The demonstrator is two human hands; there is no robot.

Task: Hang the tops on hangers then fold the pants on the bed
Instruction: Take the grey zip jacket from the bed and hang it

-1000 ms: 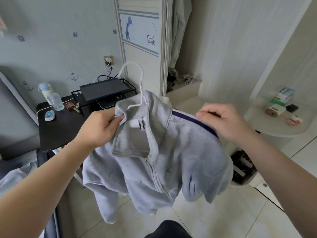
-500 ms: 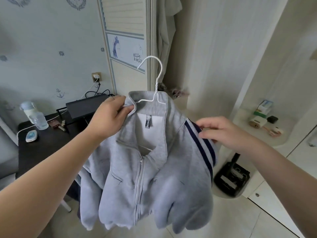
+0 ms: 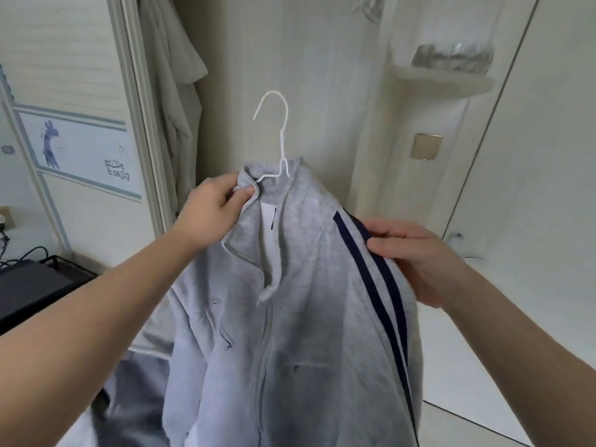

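A grey zip jacket (image 3: 300, 317) with two dark blue stripes down its shoulder hangs on a white wire hanger (image 3: 279, 133), whose hook sticks up above the collar. My left hand (image 3: 213, 214) pinches the left side of the collar together with the hanger wire and holds the jacket up. My right hand (image 3: 416, 256) grips the striped right shoulder. The hanger's shoulders are hidden inside the jacket. No pants or bed are in view.
An open wardrobe gap (image 3: 180, 108) with a pale garment hanging inside is at the upper left, beside a sliding door (image 3: 80, 150) with a giraffe picture. A rounded shelf (image 3: 442, 82) holds a glass bowl at the upper right. A dark desk (image 3: 29, 285) is at the left.
I have lifted the jacket higher and turned toward the wardrobe. My right hand moved from beside the shoulder to gripping the striped shoulder. The desk slid out to the left edge.
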